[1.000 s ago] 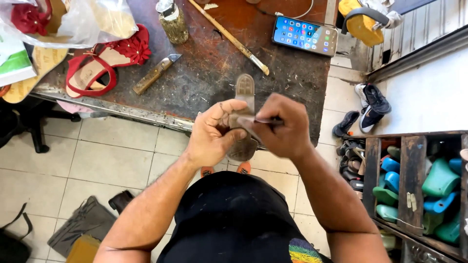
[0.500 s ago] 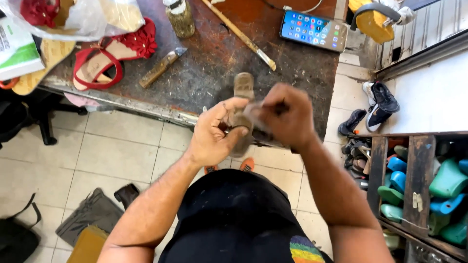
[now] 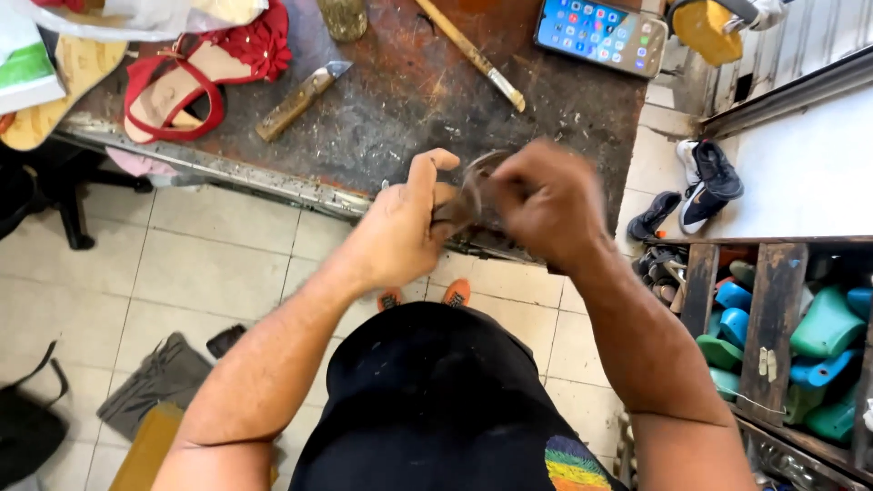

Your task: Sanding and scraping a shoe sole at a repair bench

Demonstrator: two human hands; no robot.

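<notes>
Screen + packaging, top edge of frame

Smartphone [image 3: 600,35] lies flat on dark workbench [image 3: 400,118], upper right of centre, tilted a bit: rectangular, rounded corners, pale case rim, screen lit w/ blue background and rows of small multicolour icons. Upper left corner: white flat package [image 3: 25,56] w/ green band, partly cut off by frame edge, lying over a tan sole. Just right of it, along top edge, a clear/whitish plastic bag [image 3: 145,13], crumpled, contents not clear. No signs or other labels visible.
</notes>
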